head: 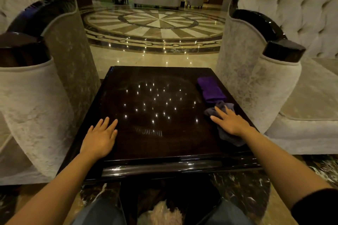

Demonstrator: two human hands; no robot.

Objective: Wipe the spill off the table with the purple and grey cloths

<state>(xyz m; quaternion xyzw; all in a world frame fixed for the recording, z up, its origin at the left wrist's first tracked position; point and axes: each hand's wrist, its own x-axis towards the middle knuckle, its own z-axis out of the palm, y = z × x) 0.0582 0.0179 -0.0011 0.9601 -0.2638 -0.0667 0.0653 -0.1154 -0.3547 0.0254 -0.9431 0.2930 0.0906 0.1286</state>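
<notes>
Head view: right hand (230, 122) lies flat, fingers (220, 112) spread, pressing the crumpled grey cloth (228, 136) on the glossy dark wooden table (155, 144), gripping nothing. Folded purple cloth (211, 89) lies just beyond, lengthwise away. Left hand (99, 138) rests open, empty, well apart from both.

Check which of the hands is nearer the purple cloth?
Right. The right hand lies flat on the grey cloth just below the purple cloth; the left hand rests across the table, near its left front edge.
</notes>
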